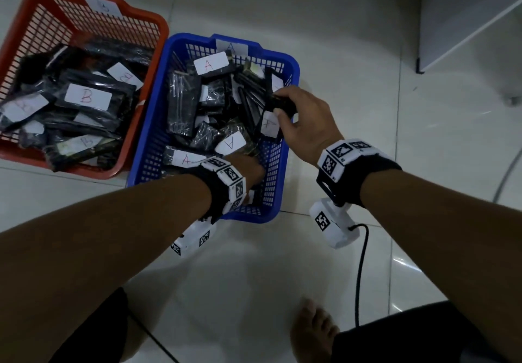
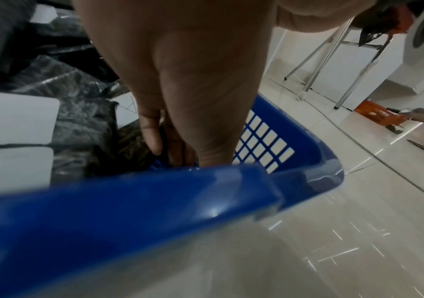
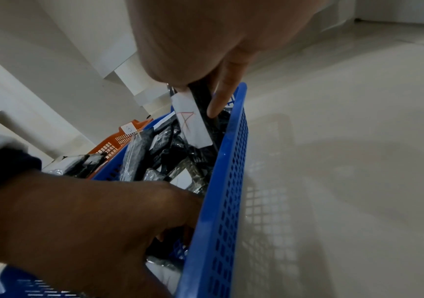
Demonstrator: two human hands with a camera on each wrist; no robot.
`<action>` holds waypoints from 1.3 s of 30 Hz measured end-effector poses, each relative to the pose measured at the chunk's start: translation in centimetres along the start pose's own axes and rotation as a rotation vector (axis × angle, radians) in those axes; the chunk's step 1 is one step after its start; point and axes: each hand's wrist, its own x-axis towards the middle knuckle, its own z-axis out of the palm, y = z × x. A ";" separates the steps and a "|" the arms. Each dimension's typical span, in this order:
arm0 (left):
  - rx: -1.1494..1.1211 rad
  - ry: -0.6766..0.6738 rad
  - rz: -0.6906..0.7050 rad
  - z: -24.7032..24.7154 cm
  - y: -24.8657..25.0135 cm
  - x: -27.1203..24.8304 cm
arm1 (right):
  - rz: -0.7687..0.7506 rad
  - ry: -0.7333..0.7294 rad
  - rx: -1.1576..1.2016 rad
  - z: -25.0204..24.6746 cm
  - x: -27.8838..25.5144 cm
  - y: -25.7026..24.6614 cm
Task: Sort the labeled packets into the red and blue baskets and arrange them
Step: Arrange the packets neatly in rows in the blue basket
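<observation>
The blue basket (image 1: 293, 68) (image 2: 129, 201) (image 3: 221, 181) holds several black packets with white labels marked A (image 1: 210, 64). The red basket (image 1: 147, 15) (image 3: 119, 139) to its left holds packets marked B (image 1: 87, 95). My right hand (image 1: 278, 105) (image 3: 200, 94) pinches one black A packet (image 1: 269, 124) (image 3: 193, 125) upright just inside the blue basket's right wall. My left hand (image 1: 254, 170) (image 2: 170, 145) (image 3: 103, 211) reaches into the near right corner of the blue basket. Its fingers (image 2: 180, 149) point straight down beside the packets, tips near the basket floor.
Both baskets stand on a pale tiled floor. A white cabinet (image 1: 466, 9) is at the upper right. A black cable (image 1: 360, 263) trails from my right wrist past a bare foot (image 1: 313, 331). Metal stand legs (image 2: 333, 60) and an orange crate (image 2: 376, 115) are farther off.
</observation>
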 end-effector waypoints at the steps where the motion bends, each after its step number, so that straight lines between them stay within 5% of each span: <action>1: -0.030 0.021 -0.005 0.1 0.0 -0.1 | 0.014 0.009 0.006 0.1 0.1 0.0; 10: -0.489 0.257 -0.106 -5.5 -5.9 -3.9 | 0.083 -0.065 -0.043 1.4 0.2 0.0; 16: -0.652 0.462 -0.298 -3.6 -9.3 -5.9 | 0.000 -0.484 -0.121 3.6 -0.4 -1.0; 19: -0.680 0.494 -0.341 -2.4 -10.1 -6.1 | 0.073 -0.562 -0.165 5.0 -0.4 -1.5; 23: -0.654 0.565 -0.378 -1.7 -10.6 -6.5 | 0.204 -0.450 -0.044 5.7 0.1 -2.0; 28: -0.144 0.677 -0.354 -2.2 -9.3 -6.5 | 0.110 -0.193 -0.041 5.2 0.8 -2.2; 33: -0.121 0.561 -0.076 -4.2 -7.1 -4.0 | 0.055 0.047 -0.052 3.9 2.3 -2.0; 39: 0.171 0.382 -0.067 -4.2 -6.7 -1.1 | 0.271 0.096 -0.009 3.0 5.3 -0.7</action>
